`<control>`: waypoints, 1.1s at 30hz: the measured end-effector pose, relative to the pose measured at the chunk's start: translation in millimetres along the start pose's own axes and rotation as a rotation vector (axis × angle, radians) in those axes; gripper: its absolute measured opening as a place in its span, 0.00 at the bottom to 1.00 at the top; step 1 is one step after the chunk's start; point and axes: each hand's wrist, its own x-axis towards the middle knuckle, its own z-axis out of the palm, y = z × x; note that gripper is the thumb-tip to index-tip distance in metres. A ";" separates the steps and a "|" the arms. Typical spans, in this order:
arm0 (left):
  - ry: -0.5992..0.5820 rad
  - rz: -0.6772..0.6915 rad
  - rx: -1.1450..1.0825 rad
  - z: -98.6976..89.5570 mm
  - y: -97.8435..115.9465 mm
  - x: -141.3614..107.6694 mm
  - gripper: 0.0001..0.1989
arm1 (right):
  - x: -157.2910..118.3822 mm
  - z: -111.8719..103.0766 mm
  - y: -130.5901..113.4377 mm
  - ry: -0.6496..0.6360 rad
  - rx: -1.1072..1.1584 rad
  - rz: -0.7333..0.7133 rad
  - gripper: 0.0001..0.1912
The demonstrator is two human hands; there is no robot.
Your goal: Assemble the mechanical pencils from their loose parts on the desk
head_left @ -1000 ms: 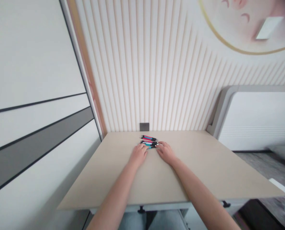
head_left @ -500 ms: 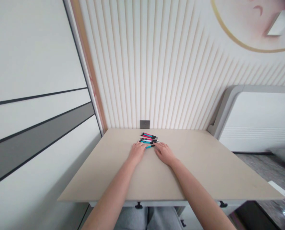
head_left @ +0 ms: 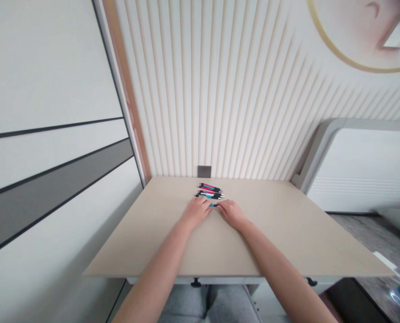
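Note:
Near the back of the beige desk, several pens point(head_left: 210, 189) in pink, blue, white and black lie in a loose stack, roughly parallel. Just in front of them a blue pen point(head_left: 213, 205) with a black grip lies crosswise between my hands. My left hand point(head_left: 198, 211) has its fingers closed on the blue end. At the black end, the fingers of my right hand point(head_left: 231, 212) are pinched together on the same pen. Both ends of this pen are hidden by my fingers.
The desk point(head_left: 146, 233) stands against a ribbed white wall with a dark socket point(head_left: 204, 171). A white cabinet point(head_left: 51, 179) rises on the left. On the right are a white headboard point(head_left: 364, 170) and a dark box point(head_left: 356, 300) below the desk's edge.
My hands have closed in on the blue pen from both sides, covering more of it. The pen now lies straighter. The camera view has shifted slightly.

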 end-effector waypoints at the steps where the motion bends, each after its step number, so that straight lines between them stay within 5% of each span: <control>1: -0.009 0.006 0.006 0.2 1.3 0.9 0.07 | 0.0 1.0 -0.3 0.001 -0.002 -0.008 0.14; 11: -0.083 0.022 -0.009 6.0 -1.6 0.9 0.11 | 0.9 -4.3 -1.3 0.012 0.024 -0.036 0.12; 24: 0.046 -0.060 -0.129 6.3 -8.1 4.4 0.06 | 1.4 -3.5 1.0 0.025 0.175 0.108 0.18; 33: 0.162 -0.272 -0.399 4.0 -24.2 1.3 0.10 | -2.0 -6.0 19.4 0.104 0.314 0.232 0.16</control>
